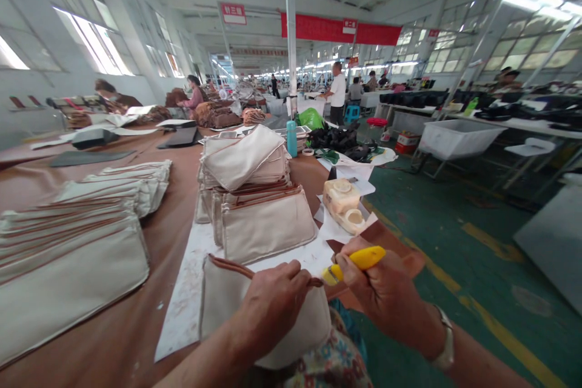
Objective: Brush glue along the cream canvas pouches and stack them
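Note:
My left hand [270, 300] pinches the brown upper edge of a pale cloth pouch [222, 303], which hangs over the front edge of the table. In my right hand [386, 291] is a yellow-handled brush [368, 257], its bristles close to the right end of that brown edge. Whether the bristles touch it, I cannot tell. Just beyond, a stack of similar pouches [273, 224] stands on a white sheet [182, 303]. A stained plastic container [341, 196] with an open round mouth [354, 218] sits to the right of the stack.
Rows of overlapping pouches [77, 254] cover the left of the brown-covered table [177, 194]. A blue bottle [291, 138] and a black heap [339, 140] stand behind the stack. On the right are a green floor [409, 200] and a white tub [457, 139]. Several people work farther back.

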